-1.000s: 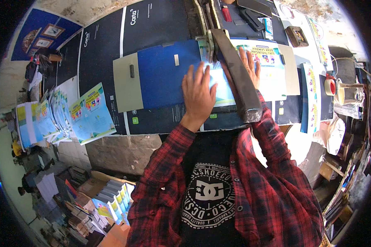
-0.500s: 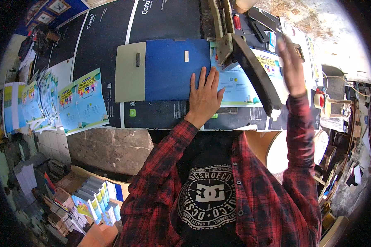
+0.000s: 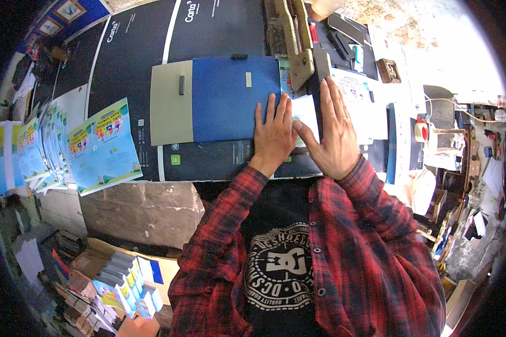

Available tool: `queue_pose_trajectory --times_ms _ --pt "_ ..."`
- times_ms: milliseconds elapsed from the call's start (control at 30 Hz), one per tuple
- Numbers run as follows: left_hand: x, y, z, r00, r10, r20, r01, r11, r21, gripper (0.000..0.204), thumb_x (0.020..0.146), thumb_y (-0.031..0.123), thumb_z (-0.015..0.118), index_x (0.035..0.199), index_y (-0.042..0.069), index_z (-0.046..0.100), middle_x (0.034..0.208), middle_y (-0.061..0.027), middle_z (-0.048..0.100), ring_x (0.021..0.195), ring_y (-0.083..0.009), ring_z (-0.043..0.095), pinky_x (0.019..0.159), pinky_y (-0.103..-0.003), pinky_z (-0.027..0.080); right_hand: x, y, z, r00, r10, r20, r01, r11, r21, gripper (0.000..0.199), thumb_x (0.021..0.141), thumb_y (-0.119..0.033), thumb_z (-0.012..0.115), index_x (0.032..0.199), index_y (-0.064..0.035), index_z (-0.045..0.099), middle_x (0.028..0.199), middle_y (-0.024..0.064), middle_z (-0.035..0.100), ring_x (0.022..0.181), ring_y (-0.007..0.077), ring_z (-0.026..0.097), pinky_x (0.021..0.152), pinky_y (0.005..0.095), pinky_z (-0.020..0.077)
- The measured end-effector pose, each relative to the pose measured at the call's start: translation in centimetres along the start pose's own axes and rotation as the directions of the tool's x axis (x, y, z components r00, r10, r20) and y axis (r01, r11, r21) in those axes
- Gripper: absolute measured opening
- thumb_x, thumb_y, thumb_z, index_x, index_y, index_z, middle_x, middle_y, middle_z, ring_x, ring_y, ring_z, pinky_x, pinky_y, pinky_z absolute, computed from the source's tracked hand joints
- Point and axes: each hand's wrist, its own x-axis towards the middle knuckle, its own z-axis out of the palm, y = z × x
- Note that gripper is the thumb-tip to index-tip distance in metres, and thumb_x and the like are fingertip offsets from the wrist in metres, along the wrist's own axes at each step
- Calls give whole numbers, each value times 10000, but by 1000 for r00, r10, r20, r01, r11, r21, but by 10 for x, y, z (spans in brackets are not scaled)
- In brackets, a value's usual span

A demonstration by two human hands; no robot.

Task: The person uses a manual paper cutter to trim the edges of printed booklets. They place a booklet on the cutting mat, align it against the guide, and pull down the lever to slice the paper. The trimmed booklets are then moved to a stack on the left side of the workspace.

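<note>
Viewing from the head: resting the left hand, fingers extended, grasping nothing, over the right edge of the blue board, upper centre of frame. Laying the right hand, flat and unclenched, along the dark lever, right of centre. Exposing the printed sheet between both hands.

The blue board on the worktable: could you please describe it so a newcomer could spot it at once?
Find the black-topped worktable, then the person's left hand near its front edge. The blue board lies partly beneath that hand, extending leftward to a grey-green panel. Unlike that panel, it is deep blue and bears a small cream strip.
</note>
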Motion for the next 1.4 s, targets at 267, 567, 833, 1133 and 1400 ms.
queue_pose_trajectory --times_ms 267,567,833,1133,1400 --pt "-3 -3 2 1000 0 -13 0 1000 -29 602 985 383 457 1451 2 432 1548 -128 377 1439 -339 311 1168 -563 192 -12 4 46 988 -23 -154 49 984 173 907 837 -266 694 1505 105 205 1551 345 219 1445 479 264 1164 521 274" --pt "3 3 -6 1000 0 8 0 1000 13 580 972 395 514 1405 11 483 1525 -116 409 1425 -341 336 1150 -574 235 72 76 -89 955 107 276 -294 441 848 609 1011 -507 465 1355 -16 569 1303 152 635 1206 252 602 1044 366 411" --pt "14 10 -13 996 -21 86 27 998 -61 585 954 342 545 1404 -25 468 1508 -138 407 1403 -377 340 1157 -574 207 -41 145 20 881 443 -165 -301 795 526 283 856 -229 746 1048 -22 717 977 157 717 924 286 690 823 377 528" --pt "-3 -15 -35 991 -34 131 87 903 -420 558 848 64 633 1380 -11 484 1481 -198 418 1379 -411 369 1153 -485 283 69 285 38 897 206 -391 -183 978 97 239 801 -118 684 1033 -66 707 1043 157 693 996 338 645 876 436 522" --pt "-112 -34 -93 823 -521 224 567 768 -297 434 925 71 616 1343 -10 533 1415 -199 499 1311 -356 471 1107 -438 355 107 349 37 959 237 152 -214 965 -151 217 712 -167 713 914 -222 768 1008 77 702 1150 262 607 993 429 472"
